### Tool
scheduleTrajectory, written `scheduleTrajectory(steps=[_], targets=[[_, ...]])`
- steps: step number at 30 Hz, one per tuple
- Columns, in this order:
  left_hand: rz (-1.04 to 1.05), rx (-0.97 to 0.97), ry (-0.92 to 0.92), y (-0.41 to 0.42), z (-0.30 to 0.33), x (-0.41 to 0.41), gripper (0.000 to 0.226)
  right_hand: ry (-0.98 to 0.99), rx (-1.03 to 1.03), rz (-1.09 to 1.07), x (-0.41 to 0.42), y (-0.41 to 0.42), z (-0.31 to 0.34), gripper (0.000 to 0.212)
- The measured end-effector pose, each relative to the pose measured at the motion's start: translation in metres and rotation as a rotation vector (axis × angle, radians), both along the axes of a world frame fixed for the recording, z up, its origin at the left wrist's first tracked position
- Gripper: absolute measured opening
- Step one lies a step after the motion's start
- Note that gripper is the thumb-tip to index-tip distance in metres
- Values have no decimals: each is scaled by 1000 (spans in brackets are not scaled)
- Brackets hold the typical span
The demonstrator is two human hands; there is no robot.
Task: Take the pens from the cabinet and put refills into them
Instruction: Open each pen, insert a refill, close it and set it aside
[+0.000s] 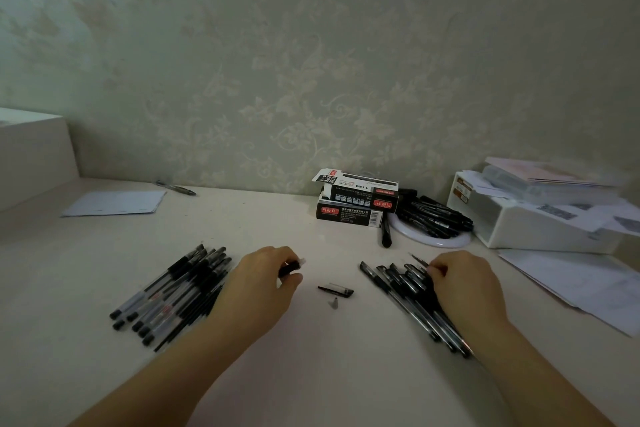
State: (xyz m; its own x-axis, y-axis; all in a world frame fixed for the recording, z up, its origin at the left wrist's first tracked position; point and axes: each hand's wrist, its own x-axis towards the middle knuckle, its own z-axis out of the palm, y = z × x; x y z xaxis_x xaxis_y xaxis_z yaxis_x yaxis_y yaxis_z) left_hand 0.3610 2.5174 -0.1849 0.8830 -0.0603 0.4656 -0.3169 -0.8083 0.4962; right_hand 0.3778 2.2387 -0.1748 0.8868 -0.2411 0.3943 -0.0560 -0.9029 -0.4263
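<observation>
Here, left hand [265,282] pinching a black pen part [290,268]; right hand [462,282] curled over the right pen pile [407,291], grip unclear. Loose cap [336,289] between. Behind: two stacked pen boxes [356,203], white dish [431,236] heaped with black markers [433,215]. Left pen pile [176,291] nearby.

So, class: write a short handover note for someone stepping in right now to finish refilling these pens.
Left hand pinches a short black pen piece.
Right hand rests on the right pile of pens, fingers curled at one; grip unclear.
Another pile of pens lies left.
A loose cap and tip lie between the hands.
Boxes stand by the wall.
Which pens are already refilled cannot be told; reassemble the open one.
</observation>
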Motion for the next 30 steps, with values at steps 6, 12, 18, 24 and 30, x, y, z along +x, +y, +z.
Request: scheduleTrajectory(steps=[6,12,18,24,30], targets=[[121,57,12,8,6,3,11,49,-14,-5,1,-1,-1,25],[344,206,78,34,26,3,11,-159,12,167,-6,18,5,17],[303,328,295,33,34,-6,22,-193,-47,466,-20,60,-2,11],[297,467,347,33,26,-2,25,-186,6,484,-21,62,-4,12],[260,471,327,28,19,-2,35,-128,53,504,-20,66,-8,11]])
